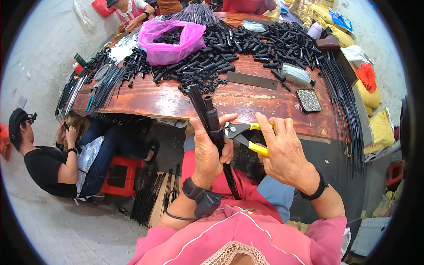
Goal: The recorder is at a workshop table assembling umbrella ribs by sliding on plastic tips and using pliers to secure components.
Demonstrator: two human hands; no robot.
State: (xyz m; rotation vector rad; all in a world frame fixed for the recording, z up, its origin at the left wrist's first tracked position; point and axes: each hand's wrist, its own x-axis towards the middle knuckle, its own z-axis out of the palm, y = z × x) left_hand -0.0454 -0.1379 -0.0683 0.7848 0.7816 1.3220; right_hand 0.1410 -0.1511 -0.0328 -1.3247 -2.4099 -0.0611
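Observation:
My left hand [206, 154] is closed round a bundle of thin black rods [198, 102] that look like umbrella ribs. The bundle stands tilted over my lap, its lower end reaching down to my clothing. A black stepped plastic tube [212, 115] rises beside the rods at the top of my grip. My right hand [285, 150] holds cutting pliers with yellow handles [258, 149], thumb and fingers round the grips. The pliers' metal head [231, 130] is at the bundle, next to my left fingers; what lies between its jaws is too small to tell.
Black plastic tubes [221, 44] are heaped across the wooden table [163, 97], with a pink plastic bag [170, 46] among them. A metal strip [251, 81], a tray of small metal parts [309, 100] and long black rods [342, 101] lie nearer. A co-worker [48, 163] sits at left.

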